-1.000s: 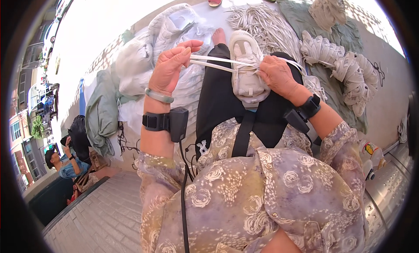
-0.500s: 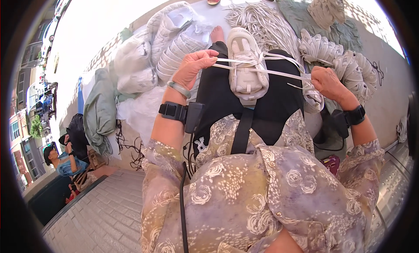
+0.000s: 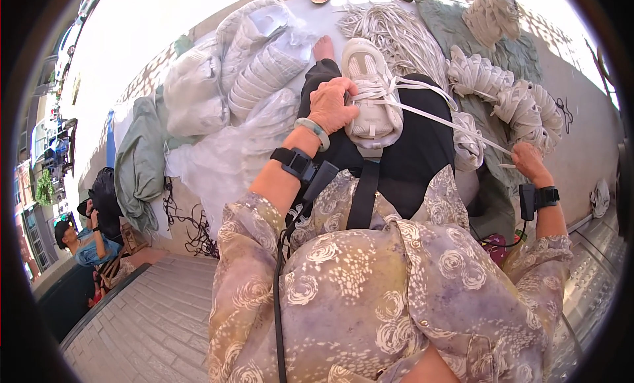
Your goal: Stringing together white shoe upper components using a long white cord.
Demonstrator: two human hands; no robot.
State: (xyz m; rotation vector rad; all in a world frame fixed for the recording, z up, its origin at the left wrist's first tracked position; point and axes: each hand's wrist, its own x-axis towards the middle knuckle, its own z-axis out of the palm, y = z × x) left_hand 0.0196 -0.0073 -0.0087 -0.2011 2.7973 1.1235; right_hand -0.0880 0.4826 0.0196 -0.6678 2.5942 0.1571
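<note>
A beige-white sneaker (image 3: 374, 122) lies on my lap between my thighs, toe toward me, with pale flat laces threaded across its front. My left hand (image 3: 335, 105) is closed against the sneaker's left side, fingertips at the lacing; whether a lace is also pinched there is hidden. Out to the right, my right hand (image 3: 530, 163) grips the end of a white shoelace (image 3: 465, 130), which runs taut from the sneaker. A second strand of lace loops loosely over my right thigh.
Plastic-wrapped white bundles (image 3: 198, 89) lie ahead on the left. Beyond the sneaker spreads a heap of loose laces (image 3: 396, 36). Tied lace bundles (image 3: 528, 112) sit at right, beside green cloth (image 3: 442, 16). Another person (image 3: 89, 241) sits far left.
My right hand has moved outward and down, drawing the lace longer. My left hand has come right, from holding stretched lace to the sneaker's side.
</note>
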